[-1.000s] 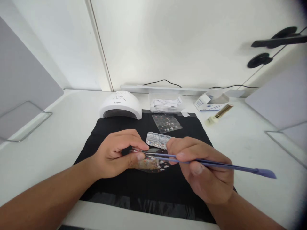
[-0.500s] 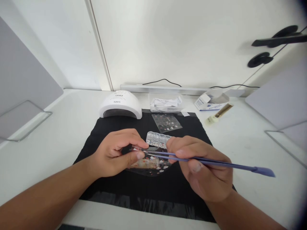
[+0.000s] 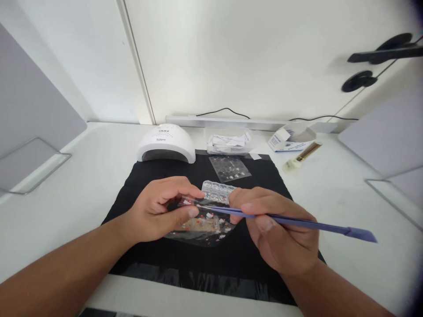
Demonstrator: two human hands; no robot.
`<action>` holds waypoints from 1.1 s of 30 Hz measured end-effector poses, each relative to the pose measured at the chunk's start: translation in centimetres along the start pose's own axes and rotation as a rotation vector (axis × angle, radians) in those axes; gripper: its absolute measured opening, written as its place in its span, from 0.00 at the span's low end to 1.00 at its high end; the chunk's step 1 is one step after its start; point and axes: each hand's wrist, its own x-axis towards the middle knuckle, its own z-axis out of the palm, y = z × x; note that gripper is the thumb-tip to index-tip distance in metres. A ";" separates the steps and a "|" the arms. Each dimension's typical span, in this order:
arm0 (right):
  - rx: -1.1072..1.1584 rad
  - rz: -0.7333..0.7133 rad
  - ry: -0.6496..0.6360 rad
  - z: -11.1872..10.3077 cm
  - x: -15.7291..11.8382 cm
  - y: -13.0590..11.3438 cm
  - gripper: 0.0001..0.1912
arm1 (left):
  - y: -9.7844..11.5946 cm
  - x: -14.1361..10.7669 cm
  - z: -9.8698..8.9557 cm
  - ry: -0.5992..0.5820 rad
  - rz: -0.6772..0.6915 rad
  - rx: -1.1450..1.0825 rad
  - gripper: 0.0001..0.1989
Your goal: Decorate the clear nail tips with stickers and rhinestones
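Note:
My left hand [image 3: 161,209] pinches the left edge of a clear sticker sheet [image 3: 211,226] with small red and white designs, held over the black mat [image 3: 145,259]. Purple tweezers [image 3: 307,223] are gripped in my right hand [image 3: 280,229]; their arms are pressed together and the tips reach the sheet's upper left part, close to my left fingertips. Whether the tips hold a sticker is too small to tell. Just behind the sheet sits a clear compartment case [image 3: 214,191] with tiny pieces, its right end hidden by my right hand.
A white domed lamp [image 3: 167,143] stands at the mat's back left. Behind the mat is a clear tray [image 3: 228,149] of papers. A second sticker sheet [image 3: 229,168] lies near it. An open box [image 3: 292,141] and a gold-capped bottle [image 3: 300,159] are at the back right.
The tweezers' arms have closed together, and their tips have risen slightly. The held sheet has tilted and shows more of its surface, spreading lower toward me.

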 end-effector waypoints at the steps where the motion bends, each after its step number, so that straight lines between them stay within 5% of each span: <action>1: 0.001 -0.003 0.000 0.0 0.0 0.0 0.13 | 0.1 0.0 0.0 0.003 -0.014 -0.008 0.11; 7: 0.002 0.007 -0.006 -0.1 -0.1 -0.1 0.12 | 0.0 -0.4 0.5 0.020 -0.103 -0.166 0.16; 12: 0.005 0.009 -0.010 0.0 0.0 -0.1 0.12 | -0.5 -0.5 0.8 0.047 -0.037 -0.256 0.21; 20: -0.036 0.009 0.019 0.0 0.0 -0.1 0.12 | -1.2 -0.5 0.4 0.073 -0.053 -0.282 0.17; 33: -0.024 0.054 0.028 0.1 0.2 -0.3 0.11 | -5.9 0.6 -3.2 0.417 -0.550 -0.125 0.07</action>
